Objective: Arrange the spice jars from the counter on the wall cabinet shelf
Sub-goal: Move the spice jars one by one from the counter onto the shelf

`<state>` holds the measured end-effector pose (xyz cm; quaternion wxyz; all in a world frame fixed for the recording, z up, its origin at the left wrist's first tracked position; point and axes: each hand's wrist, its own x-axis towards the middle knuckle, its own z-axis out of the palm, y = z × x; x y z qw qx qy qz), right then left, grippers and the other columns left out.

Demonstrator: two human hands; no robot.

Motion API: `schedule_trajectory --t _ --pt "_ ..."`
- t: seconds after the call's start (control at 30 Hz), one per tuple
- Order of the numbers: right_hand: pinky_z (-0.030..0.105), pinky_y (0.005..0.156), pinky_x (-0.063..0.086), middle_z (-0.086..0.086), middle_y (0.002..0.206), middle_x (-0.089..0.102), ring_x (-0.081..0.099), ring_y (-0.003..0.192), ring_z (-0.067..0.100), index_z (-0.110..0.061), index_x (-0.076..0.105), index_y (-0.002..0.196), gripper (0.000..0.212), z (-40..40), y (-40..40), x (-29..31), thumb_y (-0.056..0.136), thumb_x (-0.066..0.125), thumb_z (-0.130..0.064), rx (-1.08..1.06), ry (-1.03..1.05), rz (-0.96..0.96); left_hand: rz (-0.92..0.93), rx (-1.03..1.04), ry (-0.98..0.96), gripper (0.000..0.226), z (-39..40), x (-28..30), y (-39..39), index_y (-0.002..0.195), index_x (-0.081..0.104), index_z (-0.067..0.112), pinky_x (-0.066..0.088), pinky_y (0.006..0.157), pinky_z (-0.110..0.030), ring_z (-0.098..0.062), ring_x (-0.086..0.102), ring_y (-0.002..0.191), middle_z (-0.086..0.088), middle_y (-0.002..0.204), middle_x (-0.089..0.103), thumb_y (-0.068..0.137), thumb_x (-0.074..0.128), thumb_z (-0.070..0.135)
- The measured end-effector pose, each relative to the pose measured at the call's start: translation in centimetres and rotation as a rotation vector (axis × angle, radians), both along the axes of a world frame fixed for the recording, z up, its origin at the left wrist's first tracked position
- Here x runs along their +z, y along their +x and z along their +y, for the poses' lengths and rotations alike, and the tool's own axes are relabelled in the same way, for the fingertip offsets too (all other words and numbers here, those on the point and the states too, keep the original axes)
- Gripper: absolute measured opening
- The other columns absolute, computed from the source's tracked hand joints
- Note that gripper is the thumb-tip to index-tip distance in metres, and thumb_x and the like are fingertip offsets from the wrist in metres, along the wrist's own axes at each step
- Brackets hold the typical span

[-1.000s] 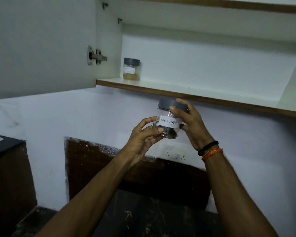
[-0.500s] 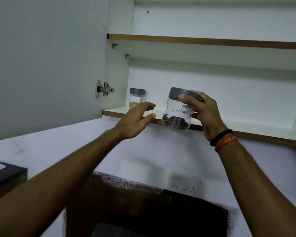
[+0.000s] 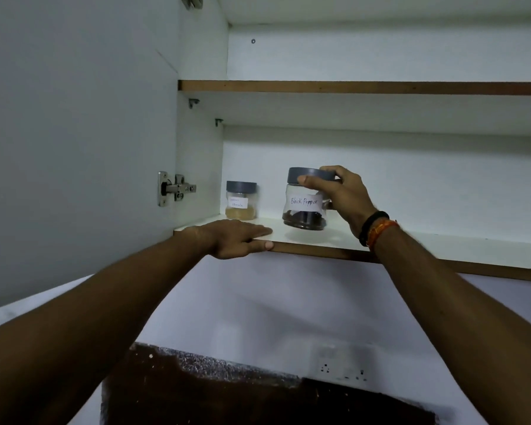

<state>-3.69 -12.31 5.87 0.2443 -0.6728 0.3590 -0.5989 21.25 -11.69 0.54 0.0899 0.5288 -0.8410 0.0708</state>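
A clear black pepper jar (image 3: pixel 304 207) with a grey lid and a white handwritten label hangs tilted just over the lower cabinet shelf (image 3: pixel 442 245). My right hand (image 3: pixel 341 194) grips it round the lid and side. My left hand (image 3: pixel 236 237) rests flat on the shelf's front edge, fingers straight, holding nothing. A second grey-lidded jar (image 3: pixel 240 200) with pale yellow-brown spice stands at the shelf's back left corner, apart from the pepper jar.
The open cabinet door (image 3: pixel 74 133) stands at the left with its hinge (image 3: pixel 174 189). An upper shelf (image 3: pixel 350 87) runs above. The lower shelf stretches bare to the right. Below are a white wall, a socket (image 3: pixel 344 368) and a dark backsplash (image 3: pixel 258 400).
My right hand has raised the pepper jar from below the shelf to just over it. My left hand let go of the jar and came to rest on the shelf edge.
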Motion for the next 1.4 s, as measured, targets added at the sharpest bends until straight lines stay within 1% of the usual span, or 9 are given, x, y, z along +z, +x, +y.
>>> schedule_trajectory --t 0.17,0.37,0.53,0.63,0.73,0.93,1.03,1.17,1.4 --pt "0.036 0.079 0.058 0.005 0.122 0.062 0.065 0.107 0.026 -0.019 0.063 0.116 0.057 -4.9 1.0 0.1 0.069 0.088 -0.04 -0.034 0.043 0.069 -0.042 -0.043 -0.025 0.071 -1.6 0.4 1.0 0.154 0.027 0.044 0.021 0.121 -0.037 -0.018 0.029 0.149 0.006 0.16 0.036 0.091 0.027 0.078" --pt "0.046 0.085 0.058 0.008 0.114 0.067 0.067 0.103 0.027 -0.017 0.062 0.109 0.059 -10.1 2.8 0.3 0.065 0.089 -0.045 -0.066 0.116 0.164 -0.068 -0.099 -0.094 0.074 -2.4 -0.1 1.4 0.154 0.03 0.042 0.025 0.118 -0.036 -0.018 0.035 0.145 0.004 0.156 0.042 0.09 0.024 0.078" --pt "0.053 0.094 0.056 0.01 0.106 0.072 0.069 0.103 0.029 -0.009 0.062 0.109 0.054 -13.0 4.0 0.7 0.071 0.088 -0.037 -0.007 0.177 0.245 -0.081 -0.1 -0.109 0.075 -2.5 0.1 1.4 0.153 0.031 0.04 0.031 0.118 -0.043 -0.019 0.038 0.144 0.003 0.156 0.043 0.089 0.023 0.078" --pt "0.043 0.086 0.057 0.007 0.107 0.071 0.065 0.106 0.029 -0.008 0.065 0.106 0.047 -14.0 4.4 0.8 0.073 0.087 -0.033 -0.012 0.14 0.287 -0.083 -0.094 -0.102 0.077 -2.7 0.0 1.5 0.153 0.032 0.039 0.033 0.117 -0.043 -0.019 0.039 0.143 0.005 0.155 0.044 0.088 0.022 0.079" --pt "0.029 0.073 0.047 0.005 0.109 0.071 0.062 0.106 0.028 -0.012 0.068 0.101 0.038 -14.8 4.9 0.7 0.074 0.086 -0.033 -0.044 0.101 0.305 -0.077 -0.098 -0.108 0.078 -2.9 0.0 1.5 0.153 0.033 0.038 0.033 0.116 -0.041 -0.018 0.04 0.143 0.007 0.155 0.044 0.088 0.022 0.08" --pt "0.042 0.094 0.055 0.009 0.12 0.068 0.06 0.111 0.03 -0.012 0.067 0.118 0.048 -16.0 5.7 0.9 0.078 0.083 -0.034 -0.086 0.109 0.362 -0.068 -0.098 -0.122 0.08 -2.9 0.0 1.6 0.152 0.034 0.04 0.037 0.114 -0.041 -0.017 0.043 0.14 0.006 0.153 0.047 0.085 0.02 0.082" --pt "0.045 0.095 0.055 0.009 0.12 0.067 0.058 0.108 0.028 -0.012 0.068 0.116 0.044 -16.4 6.3 1.0 0.079 0.083 -0.032 -0.118 0.083 0.364 -0.064 -0.095 -0.122 0.079 -2.9 0.0 1.6 0.151 0.034 0.041 0.036 0.115 -0.041 -0.016 0.042 0.141 0.007 0.153 0.046 0.085 0.021 0.082" --pt "0.049 0.099 0.053 0.011 0.124 0.065 0.057 0.115 0.032 -0.011 0.068 0.117 0.043 -16.9 6.8 1.1 0.081 0.081 -0.03 -0.134 0.075 0.374 -0.079 -0.088 -0.124 0.078 -3.0 0.0 1.7 0.152 0.035 0.039 0.035 0.114 -0.04 -0.016 0.042 0.141 0.008 0.154 0.046 0.087 0.021 0.081" --pt "0.046 0.097 0.055 0.009 0.123 0.066 0.058 0.114 0.031 -0.015 0.069 0.112 0.035 -17.5 7.0 0.8 0.082 0.08 -0.029 -0.14 0.062 0.388 -0.077 -0.085 -0.126 0.076 -2.9 0.1 1.6 0.152 0.036 0.037 0.037 0.114 -0.041 -0.017 0.044 0.14 0.007 0.152 0.048 0.088 0.023 0.078"
